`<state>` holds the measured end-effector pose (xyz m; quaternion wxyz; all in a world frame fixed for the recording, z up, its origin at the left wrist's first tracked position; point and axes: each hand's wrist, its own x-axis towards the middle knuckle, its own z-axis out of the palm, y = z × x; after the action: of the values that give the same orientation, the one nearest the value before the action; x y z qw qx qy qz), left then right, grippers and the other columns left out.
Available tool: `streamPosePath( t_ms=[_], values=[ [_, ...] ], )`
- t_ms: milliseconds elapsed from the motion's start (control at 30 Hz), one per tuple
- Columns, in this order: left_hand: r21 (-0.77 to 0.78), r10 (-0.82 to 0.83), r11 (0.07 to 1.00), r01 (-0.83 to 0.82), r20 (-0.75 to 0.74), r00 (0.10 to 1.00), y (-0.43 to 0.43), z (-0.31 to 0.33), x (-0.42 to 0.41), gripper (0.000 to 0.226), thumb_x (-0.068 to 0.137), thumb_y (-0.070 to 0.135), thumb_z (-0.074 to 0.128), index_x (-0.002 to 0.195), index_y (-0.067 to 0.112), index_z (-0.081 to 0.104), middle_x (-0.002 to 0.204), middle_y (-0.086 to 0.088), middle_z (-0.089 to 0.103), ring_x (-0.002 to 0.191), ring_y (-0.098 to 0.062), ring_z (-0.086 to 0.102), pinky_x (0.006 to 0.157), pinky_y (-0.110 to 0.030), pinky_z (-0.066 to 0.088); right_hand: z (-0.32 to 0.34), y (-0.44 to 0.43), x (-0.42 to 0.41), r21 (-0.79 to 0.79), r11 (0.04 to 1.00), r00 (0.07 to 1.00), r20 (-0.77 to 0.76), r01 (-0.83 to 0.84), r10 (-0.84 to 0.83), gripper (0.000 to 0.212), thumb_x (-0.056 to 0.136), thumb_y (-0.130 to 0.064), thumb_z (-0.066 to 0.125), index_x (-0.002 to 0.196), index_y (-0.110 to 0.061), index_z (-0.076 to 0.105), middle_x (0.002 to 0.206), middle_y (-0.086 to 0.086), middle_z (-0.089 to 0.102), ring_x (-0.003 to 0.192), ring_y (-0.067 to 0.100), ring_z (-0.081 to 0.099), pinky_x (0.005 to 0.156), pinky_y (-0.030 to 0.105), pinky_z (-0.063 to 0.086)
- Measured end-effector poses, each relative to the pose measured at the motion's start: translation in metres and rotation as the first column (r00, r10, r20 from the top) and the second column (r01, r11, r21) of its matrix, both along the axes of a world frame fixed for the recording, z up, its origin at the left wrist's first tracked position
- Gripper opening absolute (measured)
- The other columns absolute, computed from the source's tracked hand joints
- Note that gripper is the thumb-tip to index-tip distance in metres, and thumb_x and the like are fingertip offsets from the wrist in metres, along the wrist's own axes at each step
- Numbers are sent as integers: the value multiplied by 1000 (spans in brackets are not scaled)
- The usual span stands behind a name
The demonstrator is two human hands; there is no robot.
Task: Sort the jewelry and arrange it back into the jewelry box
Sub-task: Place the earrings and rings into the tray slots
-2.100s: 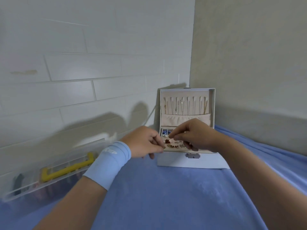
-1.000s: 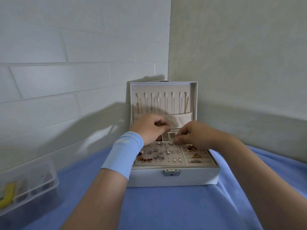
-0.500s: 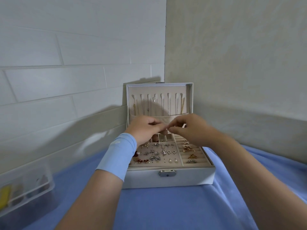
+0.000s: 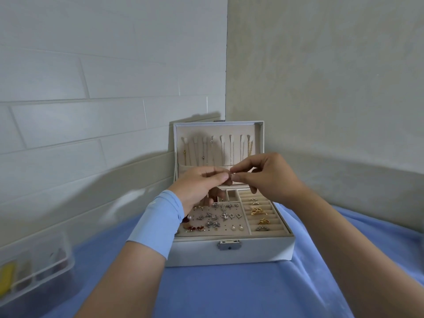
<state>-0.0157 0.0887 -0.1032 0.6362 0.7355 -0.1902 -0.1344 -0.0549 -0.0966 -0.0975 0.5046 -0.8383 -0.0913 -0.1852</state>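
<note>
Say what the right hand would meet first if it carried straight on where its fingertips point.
The small piece the right hand pinches, then at once the left hand, whose fingertips seem to touch it; depth is unclear.

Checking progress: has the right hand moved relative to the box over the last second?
Yes. The right hand has lifted from the tray of the box to in front of its lid pocket, pinching a small piece.

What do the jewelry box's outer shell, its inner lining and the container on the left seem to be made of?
Outer shell: probably faux leather, smooth matte white; the clasp looks metal. Inner lining: likely velvet-like beige fabric, soft, without shine. Container: clear plastic, because its contents show through.
</note>
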Motion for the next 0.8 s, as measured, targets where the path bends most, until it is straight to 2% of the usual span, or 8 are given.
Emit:
streamPosePath(
  t_ms=[100,200,300,333,467,600,700,800],
  values=[
    [-67,-25,998,23,-24,999,-1,2,-3,18,97,16,62,113,13,69,107,-4,74,77,-14,71,51,-22,50,1,2,-2,77,995,998,23,-57,55,5,86,-8,78,87,-13,80,75,0,77,46,12,47,49,17,42],
    [-131,-47,991,40,-54,997,-1,4,-5,19,97,16,61,114,11,68,101,-4,75,73,-14,69,50,-22,49,1,5,-3,109,992,996,64,-69,62,5,86,-6,76,91,-6,79,80,7,76,48,1,57,53,10,43],
    [-123,-47,992,37,-78,996,-1,3,-4,18,97,20,62,109,9,70,86,2,73,65,-10,63,47,-19,44,0,3,1,57,997,994,99,-52,47,8,84,-11,79,85,-20,80,81,-1,78,69,8,68,71,25,56],
    [-111,-47,993,38,-79,996,-1,2,-3,16,97,21,62,104,10,71,82,3,71,63,-9,60,47,-19,43,0,2,1,39,998,995,92,-49,45,10,83,-13,80,83,-22,80,81,-3,78,69,13,66,72,29,58],
    [-54,-30,998,27,-51,998,-1,0,0,17,96,26,63,87,14,71,74,5,66,60,-8,54,46,-18,41,0,0,2,5,998,996,50,-69,68,11,81,-10,82,85,-20,80,70,-7,74,48,13,44,51,21,43],
    [-39,-43,998,42,-20,999,-1,2,-1,19,97,28,62,86,16,72,73,7,66,60,-9,53,45,-18,40,-1,1,0,86,991,993,63,-104,99,12,83,-8,80,83,-19,79,76,0,76,47,17,47,49,21,44],
    [103,-35,994,27,76,996,1,4,-1,21,98,31,59,90,18,73,77,8,69,63,-9,57,50,-19,44,-1,0,-1,81,993,996,35,-86,84,7,86,-9,77,83,-15,79,74,-4,76,44,17,48,47,20,42],
    [421,-48,901,-101,328,944,2,4,2,20,96,39,58,95,25,73,81,11,69,69,-6,60,63,-18,46,-1,-3,-2,-202,979,997,-72,1,-16,5,87,-15,78,84,-15,81,55,-19,65,41,3,50,48,11,39]
  ],
)
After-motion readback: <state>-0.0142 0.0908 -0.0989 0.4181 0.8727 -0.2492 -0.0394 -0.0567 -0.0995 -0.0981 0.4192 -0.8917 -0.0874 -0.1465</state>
